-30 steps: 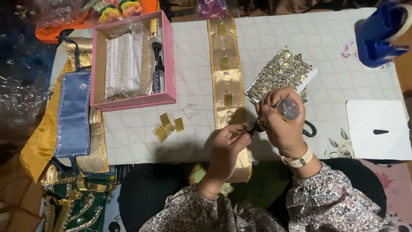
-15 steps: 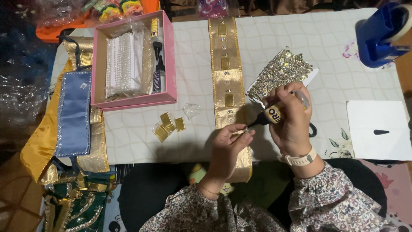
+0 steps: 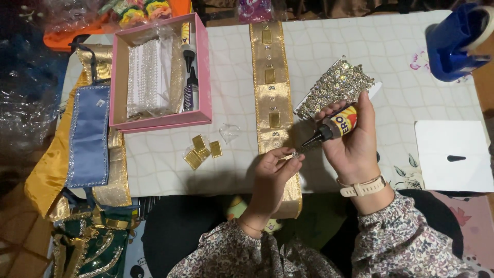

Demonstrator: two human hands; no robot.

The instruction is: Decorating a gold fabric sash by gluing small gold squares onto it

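Note:
My right hand [image 3: 355,146] grips a small glue bottle [image 3: 332,127] with an orange and yellow label, tilted so its black nozzle points down and left. The nozzle tip sits right by a tiny sparkling stone [image 3: 295,154] pinched in the fingertips of my left hand [image 3: 272,175]. Both hands hover over the lower part of a gold fabric strip [image 3: 271,98] that runs down the table and carries gold rectangles and small stones. A card of rhinestone trim [image 3: 334,87] lies just behind the bottle.
A pink box [image 3: 203,67] with white bead trim and two small bottles stands at the left. Loose gold rectangles [image 3: 202,151] lie near it. Blue and gold fabric [image 3: 87,139] hangs off the left edge. A blue tape dispenser [image 3: 455,44] and a white card [image 3: 453,154] are at the right.
My right hand turned the glue bottle from nozzle-away to tilted down, so its label shows and the nozzle meets the stone in my left fingers. My left hand barely moved.

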